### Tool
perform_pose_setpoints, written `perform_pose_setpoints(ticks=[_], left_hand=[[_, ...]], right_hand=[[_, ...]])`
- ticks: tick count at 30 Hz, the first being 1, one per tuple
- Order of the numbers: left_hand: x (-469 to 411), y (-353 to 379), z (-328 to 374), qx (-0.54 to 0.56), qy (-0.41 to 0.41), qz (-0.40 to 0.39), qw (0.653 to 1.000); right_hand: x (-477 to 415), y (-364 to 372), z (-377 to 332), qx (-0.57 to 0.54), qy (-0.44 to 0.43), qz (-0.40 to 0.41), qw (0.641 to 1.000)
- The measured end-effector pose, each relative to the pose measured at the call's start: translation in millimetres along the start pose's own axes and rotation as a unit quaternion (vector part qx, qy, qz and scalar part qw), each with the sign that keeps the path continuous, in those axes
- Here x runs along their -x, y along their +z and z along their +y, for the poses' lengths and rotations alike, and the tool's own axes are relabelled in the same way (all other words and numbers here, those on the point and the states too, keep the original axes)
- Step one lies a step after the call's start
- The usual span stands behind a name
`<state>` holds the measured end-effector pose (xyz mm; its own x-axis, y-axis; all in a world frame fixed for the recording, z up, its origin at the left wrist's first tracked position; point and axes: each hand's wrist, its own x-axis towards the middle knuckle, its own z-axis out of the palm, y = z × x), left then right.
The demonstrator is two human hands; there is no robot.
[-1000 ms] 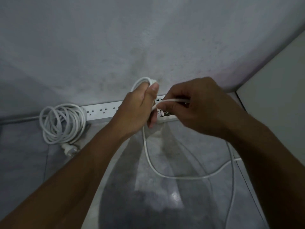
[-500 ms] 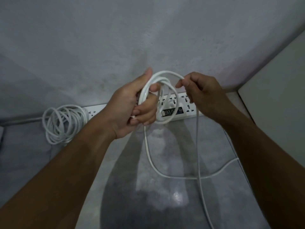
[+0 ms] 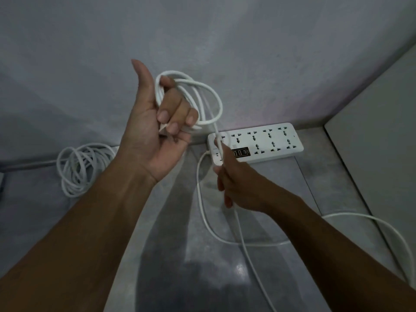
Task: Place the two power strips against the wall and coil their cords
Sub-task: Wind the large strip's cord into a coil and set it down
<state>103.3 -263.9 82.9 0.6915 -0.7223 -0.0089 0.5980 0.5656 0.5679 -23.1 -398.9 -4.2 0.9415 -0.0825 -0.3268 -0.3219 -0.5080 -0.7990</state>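
Only marking on show: a dark label on the power strip [image 3: 255,143] by the wall, print too small to read.

We find the power strip [image 3: 256,143] against the wall [image 3: 202,41] at one o'clock, the coiled cord [image 3: 83,165] on the floor [image 3: 337,188] at ten o'clock, loose cord [image 3: 371,224] trailing toward four o'clock.

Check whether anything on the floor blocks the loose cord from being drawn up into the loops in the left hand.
Nothing visible does. The loose cord trails over bare floor from the right hand toward the lower right, clear of the coiled cord at left. The left hand holds the loops above the power strip.
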Motion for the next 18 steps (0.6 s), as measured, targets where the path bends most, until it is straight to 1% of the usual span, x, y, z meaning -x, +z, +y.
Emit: perform_pose_setpoints(ticks=[2, 3, 5, 7, 9, 11, 13, 15, 18], left_hand=[[-1.3, -1.7, 0.0, -0.021, 0.016, 0.015, 1.000], [-1.9, -3.0, -0.5, -0.052, 0.020, 0.027, 0.998], [-2.4, -5.3, -3.2, -0.148, 0.028, 0.061, 0.987], [-2.6, -7.0, -7.5, -0.253, 0.040, 0.087, 0.963], [-2.0, -8.8, -11.5, -0.332, 0.046, 0.086, 0.938], [-0.8, -9.3, -16.1, -0.377, 0.043, 0.071, 0.922], [0.7, -9.0, -21.8, -0.441, 0.036, 0.058, 0.895], [3.6, -7.0, -26.9, -0.504, 0.030, 0.052, 0.861], [8.1, -2.1, -32.8, -0.555, 0.013, 0.052, 0.830]], right_hand=[[2.5, 2.7, -4.1, 0.054, 0.005, -0.025, 0.998], [4.2, 1.5, -9.0, 0.084, 0.007, -0.031, 0.996], [8.2, -5.2, -20.3, 0.127, 0.015, -0.034, 0.991], [16.1, -16.4, -35.5, 0.171, -0.006, -0.022, 0.985], [23.4, -27.6, -52.4, 0.213, -0.026, -0.014, 0.976], [28.6, -37.8, -70.1, 0.249, -0.042, -0.011, 0.967], [32.1, -49.3, -86.9, 0.272, -0.058, -0.006, 0.960], [35.6, -62.9, -100.4, 0.278, -0.066, 0.011, 0.958], [40.1, -82.5, -112.4, 0.276, -0.091, 0.041, 0.956]])
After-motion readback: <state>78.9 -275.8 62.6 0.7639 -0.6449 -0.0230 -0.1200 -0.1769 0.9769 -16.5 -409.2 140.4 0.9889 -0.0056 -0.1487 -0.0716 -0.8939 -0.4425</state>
